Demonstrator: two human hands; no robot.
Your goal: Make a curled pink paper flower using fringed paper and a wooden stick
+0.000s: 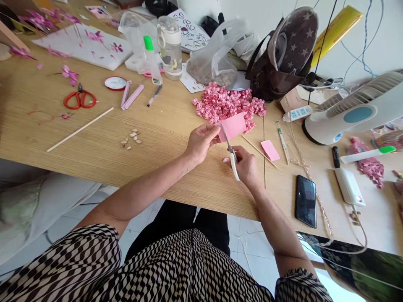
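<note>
My left hand (pixel 201 140) pinches the left edge of a small pink paper sheet (pixel 234 126) above the wooden table (pixel 157 138). My right hand (pixel 245 165) is closed around the white handles of a pair of scissors (pixel 231 153), whose blades reach up into the lower edge of the pink sheet. Just beyond the sheet lies a heap of pink curled paper pieces (pixel 226 105). A smaller pink slip (pixel 270 150) and a thin wooden stick (pixel 260 152) lie to the right of my right hand.
Red scissors (pixel 79 98), a long wooden stick (pixel 80 129), glue tube (pixel 152 61), water bottle (pixel 170 46) and plastic bag (pixel 217 54) sit at the back left. A black phone (pixel 306 200), a fan (pixel 355 109), a power strip (pixel 297 113) and cables lie right.
</note>
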